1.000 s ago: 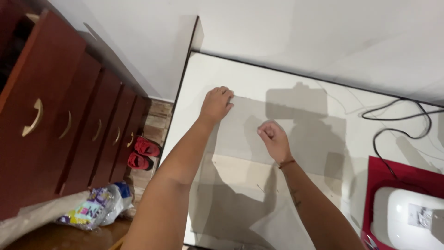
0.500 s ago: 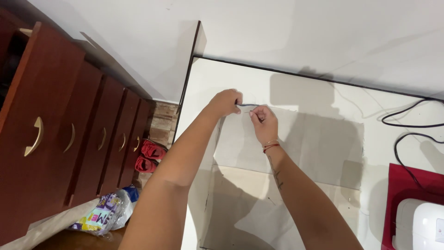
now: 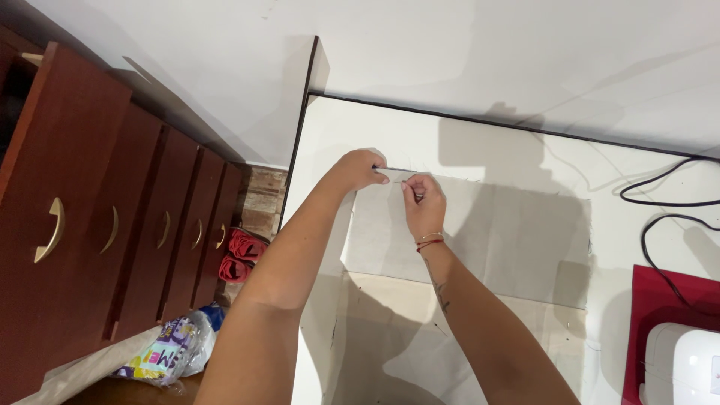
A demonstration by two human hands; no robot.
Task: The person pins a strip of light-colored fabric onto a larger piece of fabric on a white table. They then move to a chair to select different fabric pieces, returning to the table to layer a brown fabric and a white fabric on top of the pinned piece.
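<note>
I see one pale sheet of fabric [image 3: 480,232] lying flat on the white surface [image 3: 637,247], its far edge running left to right just under my two hands. At the sheet's far left corner, my left hand [image 3: 360,171] pinches that edge between thumb and fingertips, closed on the cloth. My right hand [image 3: 421,199] sits just beside it, fingers curled tight around something thin at the same edge; a dark, slender line [image 3: 390,168] spans the small gap between the two hands, but it is too fine for me to say what it is. The right wrist carries two thin bands [image 3: 429,240], one red, one lighter.

Nearer to me, a second, cream-coloured sheet [image 3: 420,322] lies on the surface, its far edge meeting the first sheet's near edge; I cannot tell which overlaps the other. Both arms throw shadows across the two sheets.

To the right I count two loops of black cable [image 3: 660,202] on the surface, and in the near right corner one white machine [image 3: 686,364] standing on one red mat [image 3: 664,300].

Off the surface to the left stands one dark wooden chest of drawers [image 3: 112,225] with five curved brass handles showing. On the floor between it and the surface lies one pair of red sandals [image 3: 238,255], and nearer, one clear plastic bag [image 3: 169,349] with colourful packets inside.
</note>
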